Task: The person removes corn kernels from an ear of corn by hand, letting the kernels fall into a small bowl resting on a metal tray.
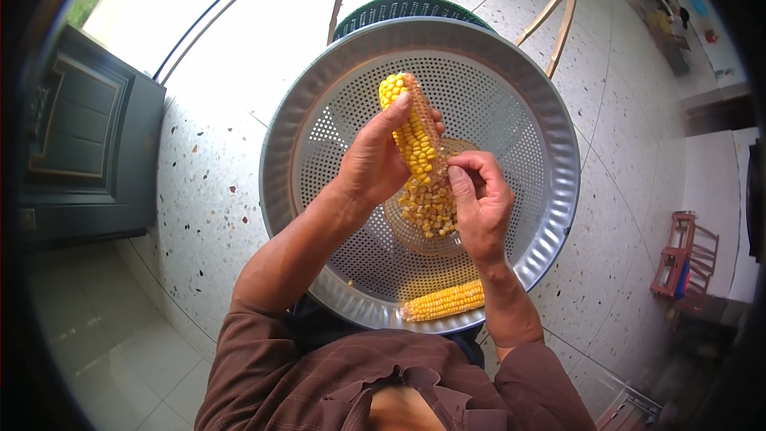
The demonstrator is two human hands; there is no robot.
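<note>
My left hand (381, 148) is wrapped round an ear of corn (415, 144), held tilted above a large round perforated metal pan (275, 152). Yellow kernels cover the ear's left side, while a strip along its right side is bare, reddish-brown cob. At the ear's lower end my right hand (483, 203) is closed, thumb and forefinger pinched against its edge. Loose kernels (428, 207) lie in a heap in the pan just below. A second ear of corn (443, 302), full of kernels, rests by the pan's near rim, partly behind my right forearm.
A dark green basket-like rim (411, 6) shows behind the pan, with curved wooden poles (558, 20) near it. A dark panelled door (88, 136) stands at the left. Reddish wooden chairs (682, 259) are on the speckled tile floor (211, 183) at the right.
</note>
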